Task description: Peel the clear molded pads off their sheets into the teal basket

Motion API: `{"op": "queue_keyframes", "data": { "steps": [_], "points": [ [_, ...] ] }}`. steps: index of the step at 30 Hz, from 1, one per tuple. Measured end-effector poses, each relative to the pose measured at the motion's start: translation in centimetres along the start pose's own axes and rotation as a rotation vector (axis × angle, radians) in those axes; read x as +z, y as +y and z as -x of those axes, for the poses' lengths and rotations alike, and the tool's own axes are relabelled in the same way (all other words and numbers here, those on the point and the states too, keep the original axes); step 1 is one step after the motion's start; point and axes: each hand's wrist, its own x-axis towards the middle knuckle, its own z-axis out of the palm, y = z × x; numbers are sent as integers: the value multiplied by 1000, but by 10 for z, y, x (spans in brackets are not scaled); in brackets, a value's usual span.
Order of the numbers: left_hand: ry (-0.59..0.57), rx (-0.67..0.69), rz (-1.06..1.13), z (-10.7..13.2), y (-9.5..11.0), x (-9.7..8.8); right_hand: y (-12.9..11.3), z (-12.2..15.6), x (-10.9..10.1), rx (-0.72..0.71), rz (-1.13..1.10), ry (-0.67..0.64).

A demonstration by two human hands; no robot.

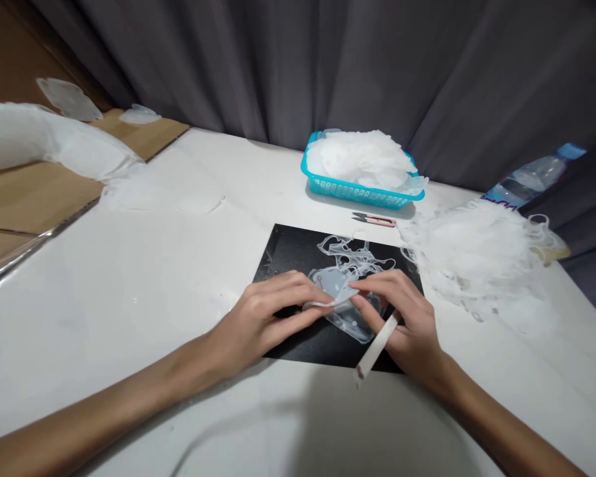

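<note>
Both of my hands rest over a black mat (pixel 293 255) on the white table (pixel 129 291). My left hand (pixel 265 318) pinches the edge of a translucent silicone piece (pixel 335 286) lying on the mat. My right hand (pixel 402 318) also pinches that piece with its fingertips and holds a thin white stick-like tool (pixel 377 348) that points toward me. Loose clear trimmed strips (pixel 350 252) lie curled on the mat just beyond the piece.
A blue basket (pixel 357 192) of translucent white pieces stands behind the mat, with small pink-handled snips (pixel 375 219) in front of it. A heap of clear scraps (pixel 471 255) and a water bottle (pixel 531 179) lie at right. Plastic bags on cardboard (pixel 40 192) sit at left.
</note>
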Motion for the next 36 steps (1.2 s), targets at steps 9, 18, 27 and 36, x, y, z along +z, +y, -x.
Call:
{"op": "queue_keyframes", "data": {
  "steps": [9,18,27,36],
  "points": [
    [100,173,-101,-1,-4,-1,-1,0,4,-94,8,63],
    [121,203,-119,0,-4,-5,1,-2,5,-119,43,61],
    [147,206,-113,-1,-5,-2,2,0,5,-128,47,74],
    [109,239,-154,-2,-2,-2,2,-4,6,-111,59,68]
  ]
}}
